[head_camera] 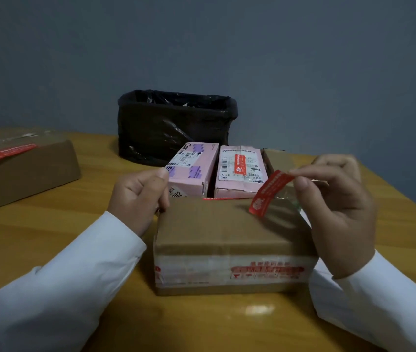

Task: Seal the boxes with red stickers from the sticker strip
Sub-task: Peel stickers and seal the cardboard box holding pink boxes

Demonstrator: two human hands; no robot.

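A brown cardboard box (227,224) with red print on its front stands on the table right before me. My left hand (138,196) grips its far left corner. My right hand (334,199) pinches a red sticker (269,191) by its upper end, and the sticker hangs down over the box's far right top. Behind the box stand two pink boxes: the left one (191,171) shows no red sticker, while the right one (240,171) bears a red sticker on top. The sticker strip is not clearly visible.
A large brown box (24,171) with a red sticker lies at the far left of the wooden table (49,237). A bin lined with a black bag (174,125) stands at the back. Another brown box (278,158) peeks out behind my right hand.
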